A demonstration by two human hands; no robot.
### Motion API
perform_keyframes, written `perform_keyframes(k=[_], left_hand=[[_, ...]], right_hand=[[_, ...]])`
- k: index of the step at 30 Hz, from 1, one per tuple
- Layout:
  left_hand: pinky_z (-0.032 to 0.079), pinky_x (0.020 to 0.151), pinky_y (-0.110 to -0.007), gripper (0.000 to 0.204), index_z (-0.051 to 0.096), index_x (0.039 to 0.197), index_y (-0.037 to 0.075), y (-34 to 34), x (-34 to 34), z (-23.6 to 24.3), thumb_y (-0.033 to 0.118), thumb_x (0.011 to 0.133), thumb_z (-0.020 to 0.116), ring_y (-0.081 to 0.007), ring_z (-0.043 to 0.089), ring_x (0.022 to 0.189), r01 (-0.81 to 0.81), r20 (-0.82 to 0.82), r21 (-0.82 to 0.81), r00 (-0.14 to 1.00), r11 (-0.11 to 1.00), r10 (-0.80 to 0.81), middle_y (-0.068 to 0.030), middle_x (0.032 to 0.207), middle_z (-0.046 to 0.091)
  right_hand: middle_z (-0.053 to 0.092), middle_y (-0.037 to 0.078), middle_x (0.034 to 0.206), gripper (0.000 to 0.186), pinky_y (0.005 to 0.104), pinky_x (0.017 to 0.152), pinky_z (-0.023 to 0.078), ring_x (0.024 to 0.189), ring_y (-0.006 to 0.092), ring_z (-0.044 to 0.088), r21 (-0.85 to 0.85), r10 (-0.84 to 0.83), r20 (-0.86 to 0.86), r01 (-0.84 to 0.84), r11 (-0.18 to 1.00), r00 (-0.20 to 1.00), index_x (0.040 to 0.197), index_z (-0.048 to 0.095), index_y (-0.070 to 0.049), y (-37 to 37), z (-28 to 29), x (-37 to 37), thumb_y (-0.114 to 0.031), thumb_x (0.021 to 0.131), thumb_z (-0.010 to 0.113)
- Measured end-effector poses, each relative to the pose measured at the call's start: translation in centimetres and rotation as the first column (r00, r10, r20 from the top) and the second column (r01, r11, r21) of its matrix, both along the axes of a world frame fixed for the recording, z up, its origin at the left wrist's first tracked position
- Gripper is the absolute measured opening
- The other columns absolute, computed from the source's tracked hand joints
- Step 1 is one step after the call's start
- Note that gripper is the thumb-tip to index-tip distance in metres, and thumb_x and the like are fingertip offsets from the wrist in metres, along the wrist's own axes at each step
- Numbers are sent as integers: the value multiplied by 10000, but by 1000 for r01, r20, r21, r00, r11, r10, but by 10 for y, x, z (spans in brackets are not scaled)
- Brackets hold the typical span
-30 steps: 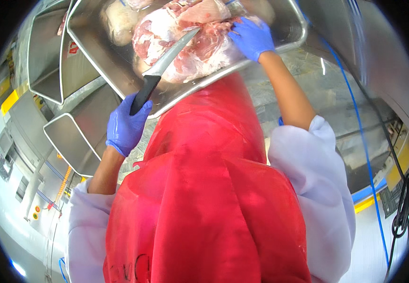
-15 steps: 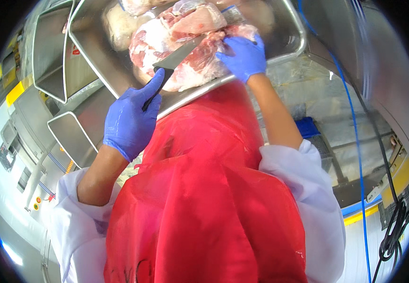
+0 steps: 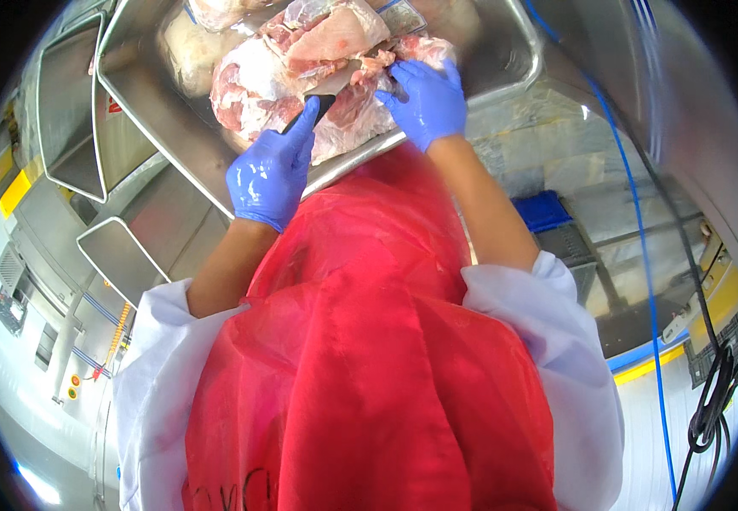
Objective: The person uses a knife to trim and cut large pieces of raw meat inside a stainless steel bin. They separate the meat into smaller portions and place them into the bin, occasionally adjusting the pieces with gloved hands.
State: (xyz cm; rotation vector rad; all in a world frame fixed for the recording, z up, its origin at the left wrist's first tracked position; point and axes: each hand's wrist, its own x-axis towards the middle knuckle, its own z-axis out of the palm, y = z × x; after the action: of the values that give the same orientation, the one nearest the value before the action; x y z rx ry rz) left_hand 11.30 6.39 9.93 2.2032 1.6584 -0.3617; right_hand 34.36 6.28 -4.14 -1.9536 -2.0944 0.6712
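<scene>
A large raw cut of meat (image 3: 254, 77), pink and white with fat, lies in a metal tray (image 3: 356, 173) in front of me. My left hand (image 3: 268, 177), in a blue glove, is closed around the black handle of a knife (image 3: 332, 83), thumb along the handle. Only part of the blade shows; its front end is hidden in or behind the meat. At the cut's right side my right hand (image 3: 427, 106), also gloved in blue, grips the meat with bent fingers, close to the blade's far end. The fingertips are partly hidden against the meat.
Other pieces of meat (image 3: 192, 55) lie at the tray's back left. A small clear packet with a blue edge (image 3: 403, 17) sits behind the cut. More metal bins (image 3: 73, 111) stand on the left. A blue cable (image 3: 633, 183) hangs at the right.
My left hand has moved forward and to the right, pushing the knife along the meat, so less blade shows. My right hand stays at the meat's right side. The view has shifted slightly.
</scene>
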Motion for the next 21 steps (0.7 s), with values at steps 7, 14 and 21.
perform_keyframes(k=[7,14,21], left_hand=[[514,563,-482,524,494,1459,458,-24,-26,-46,300,972,603,-328,651,634,-5,34,35,999,999,3,-127,759,607],[521,619,-487,506,485,1455,476,-36,-43,-7,318,987,594,-331,650,678,-55,25,41,998,998,54,-131,754,600],[496,613,-463,476,608,1388,402,-34,-96,109,266,935,665,-312,634,663,-89,-163,58,982,994,97,-113,720,582]], right_hand=[[696,71,1252,502,477,1165,286,1217,215,614,98,38,2,-38,994,999,1225,700,-116,2,-1,1,-498,903,652],[691,57,1263,499,482,1173,245,1218,190,611,-2,49,-19,-49,999,999,1253,687,-155,3,0,-1,-520,924,605],[732,115,1121,525,477,1055,411,1063,304,674,60,-166,-196,181,982,966,1133,732,-91,25,0,-6,-537,859,694]])
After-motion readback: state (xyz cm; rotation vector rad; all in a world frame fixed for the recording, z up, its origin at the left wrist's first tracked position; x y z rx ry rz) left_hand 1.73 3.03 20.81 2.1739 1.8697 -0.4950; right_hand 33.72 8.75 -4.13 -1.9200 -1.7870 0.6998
